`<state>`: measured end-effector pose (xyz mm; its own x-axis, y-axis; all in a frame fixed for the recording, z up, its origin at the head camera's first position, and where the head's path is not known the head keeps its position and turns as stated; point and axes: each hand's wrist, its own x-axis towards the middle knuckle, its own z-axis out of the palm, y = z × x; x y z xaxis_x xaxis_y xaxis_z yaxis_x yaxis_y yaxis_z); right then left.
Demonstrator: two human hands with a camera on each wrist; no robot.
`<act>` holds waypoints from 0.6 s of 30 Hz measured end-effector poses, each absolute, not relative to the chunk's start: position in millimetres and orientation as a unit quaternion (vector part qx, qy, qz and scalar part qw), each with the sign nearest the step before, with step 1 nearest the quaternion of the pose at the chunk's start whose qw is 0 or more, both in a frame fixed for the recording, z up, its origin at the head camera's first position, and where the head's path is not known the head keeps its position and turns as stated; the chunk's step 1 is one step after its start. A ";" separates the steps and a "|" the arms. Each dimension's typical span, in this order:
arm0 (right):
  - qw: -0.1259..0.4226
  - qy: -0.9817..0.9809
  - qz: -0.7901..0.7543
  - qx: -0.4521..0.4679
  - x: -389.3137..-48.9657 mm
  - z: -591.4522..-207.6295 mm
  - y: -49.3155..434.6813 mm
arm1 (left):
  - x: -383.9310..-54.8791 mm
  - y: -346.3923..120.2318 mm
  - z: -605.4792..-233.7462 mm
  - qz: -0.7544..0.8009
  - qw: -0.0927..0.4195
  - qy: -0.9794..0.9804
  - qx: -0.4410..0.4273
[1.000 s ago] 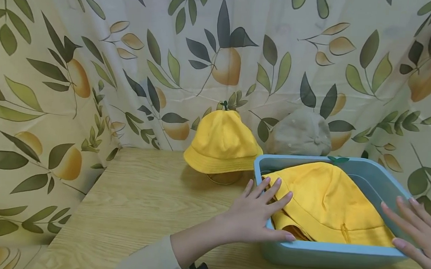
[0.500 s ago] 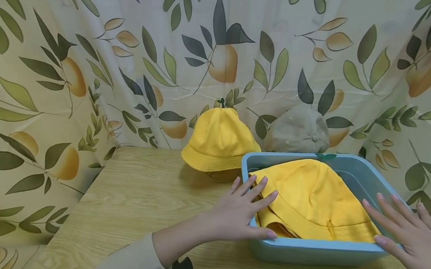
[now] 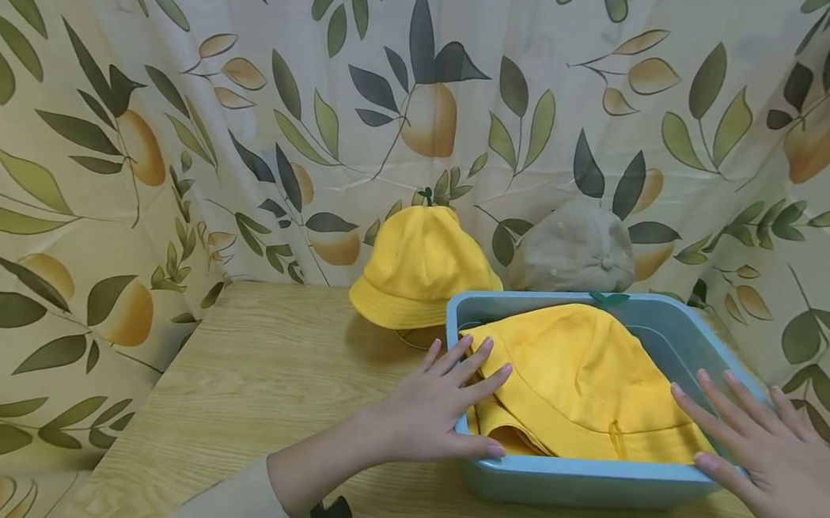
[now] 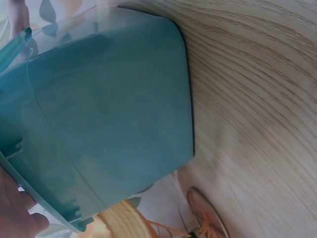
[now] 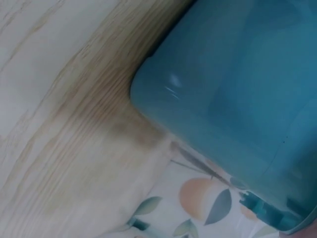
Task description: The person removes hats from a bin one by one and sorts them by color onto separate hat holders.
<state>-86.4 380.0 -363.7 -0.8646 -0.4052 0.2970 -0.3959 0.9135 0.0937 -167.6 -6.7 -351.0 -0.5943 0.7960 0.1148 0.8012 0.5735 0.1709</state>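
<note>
A blue plastic bin (image 3: 591,468) stands on the table, filled with a folded yellow bucket hat (image 3: 579,372). My left hand (image 3: 441,411) rests on its left rim, fingers spread straight over the edge and thumb along the front corner. At the opposite side my right hand (image 3: 774,455) lies on the right rim, also with straight, spread fingers. In the left wrist view the bin's side wall (image 4: 109,114) fills the middle, with fingers (image 4: 15,208) at its rim. The right wrist view shows the bin's other end (image 5: 223,94).
Behind the bin's left corner, a second yellow hat (image 3: 424,271) with a green sprout on top sits on a stand. A grey cap (image 3: 576,249) stands behind the bin. Wood-grain table (image 3: 258,376) extends to the left, and a leaf-printed curtain (image 3: 290,85) hangs behind.
The bin with the folded hat has slid left along the table, both hands moving with it. Its left corner now overlaps the standing yellow hat. The view has shifted slightly too.
</note>
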 end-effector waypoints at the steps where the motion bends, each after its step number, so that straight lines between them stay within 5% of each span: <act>1: 0.158 -0.965 -0.014 0.209 -86.0 -363.7 378.2 | -167.5 -8.3 -350.8 -0.104 0.012 -0.886 -0.451; 18: 0.198 -0.944 0.024 0.263 -87.0 -358.0 356.2 | -168.7 -31.8 -349.9 -0.065 0.049 -0.886 -0.457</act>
